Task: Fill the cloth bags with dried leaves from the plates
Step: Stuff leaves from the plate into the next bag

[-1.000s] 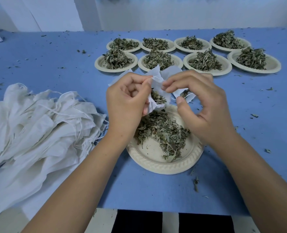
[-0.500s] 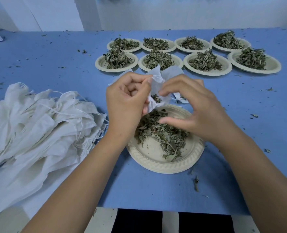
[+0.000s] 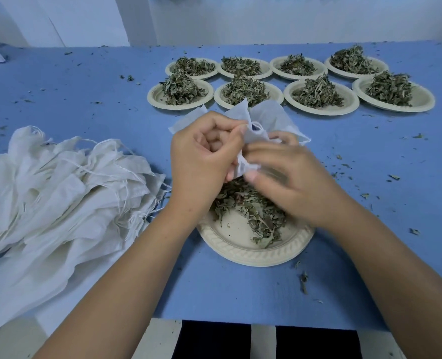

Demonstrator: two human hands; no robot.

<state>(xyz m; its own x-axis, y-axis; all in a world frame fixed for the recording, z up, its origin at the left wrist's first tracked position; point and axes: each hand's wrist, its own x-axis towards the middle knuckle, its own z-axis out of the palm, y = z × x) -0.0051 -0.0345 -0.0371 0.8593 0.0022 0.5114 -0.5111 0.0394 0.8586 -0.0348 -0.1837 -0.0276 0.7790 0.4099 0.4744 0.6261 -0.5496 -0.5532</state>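
A white cloth bag [image 3: 262, 119] is held above the near cream plate [image 3: 243, 251], which carries a loose heap of dried leaves [image 3: 251, 208]. My left hand [image 3: 201, 161] pinches the bag's rim between thumb and curled fingers. My right hand [image 3: 290, 177] is blurred and lies over the plate's far side, its thumb and fingertips at the bag's mouth. Whether it holds leaves or cloth is hidden by the hand. The bag's inside is not visible.
Several cream plates heaped with dried leaves [image 3: 315, 93] stand in two rows at the back. A pile of white drawstring bags [image 3: 59, 200] lies at the left. Leaf crumbs are scattered over the blue table [image 3: 396, 156]. The table's front edge [image 3: 240, 322] runs below my forearms.
My right hand has dropped lower and moved left against the bag's mouth. The leaves seen inside the open bag earlier are now covered. My left hand has kept its grip.
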